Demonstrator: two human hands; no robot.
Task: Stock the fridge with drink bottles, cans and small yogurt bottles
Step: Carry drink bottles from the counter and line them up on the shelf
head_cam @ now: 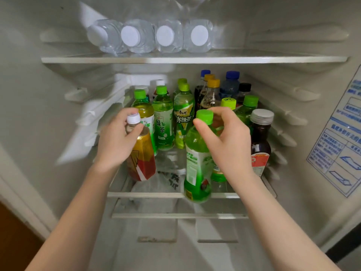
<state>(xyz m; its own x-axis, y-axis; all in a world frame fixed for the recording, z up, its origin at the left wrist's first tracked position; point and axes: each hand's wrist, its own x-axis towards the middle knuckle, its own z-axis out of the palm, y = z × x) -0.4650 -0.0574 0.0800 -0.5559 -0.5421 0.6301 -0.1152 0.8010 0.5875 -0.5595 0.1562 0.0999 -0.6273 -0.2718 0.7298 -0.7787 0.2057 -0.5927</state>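
Both my hands reach into the open fridge at its middle glass shelf point(156, 195). My left hand point(115, 141) grips the neck of a white-capped bottle with a red and yellow label point(143, 161), standing at the shelf's front left. My right hand point(228, 141) pinches the neck of a green-capped green tea bottle point(198, 165), which hangs tilted over the shelf's front edge. Behind them stand several green tea bottles point(163, 122), dark cola bottles point(210, 96) and a blue-capped water bottle point(230, 85).
Several clear water bottles point(166, 36) with white caps lie on their sides on the upper shelf point(273, 59). A dark bottle with a grey lid point(260, 137) stands at the right of the middle shelf. A blue-printed sticker point(340, 133) covers the right inner wall.
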